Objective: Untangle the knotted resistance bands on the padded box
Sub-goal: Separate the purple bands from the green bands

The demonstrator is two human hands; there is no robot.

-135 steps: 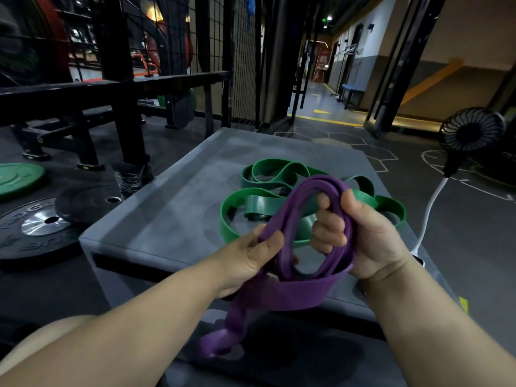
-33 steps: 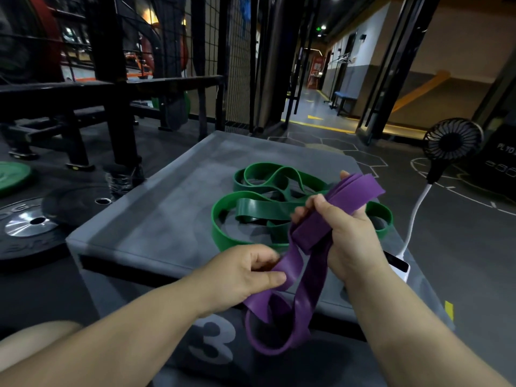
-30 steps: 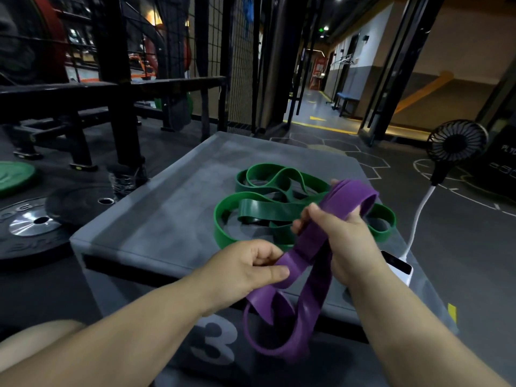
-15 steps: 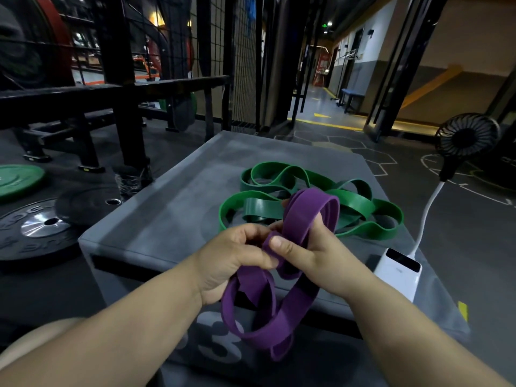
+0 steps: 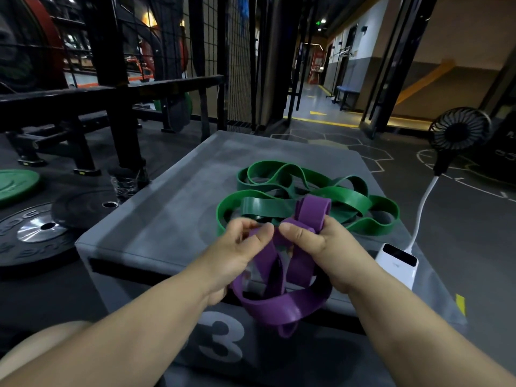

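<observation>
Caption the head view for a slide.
Left hand and right hand grip purple band by padded box; green bands lie on it.

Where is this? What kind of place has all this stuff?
Most likely a gym: weight plates lie on the floor, a metal rack stands behind, and stretchy green bands sit on a padded box.

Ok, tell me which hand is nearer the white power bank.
Right. The right hand grips the purple band just left of the power bank; the left hand grips it farther left, beyond the right hand.
</observation>
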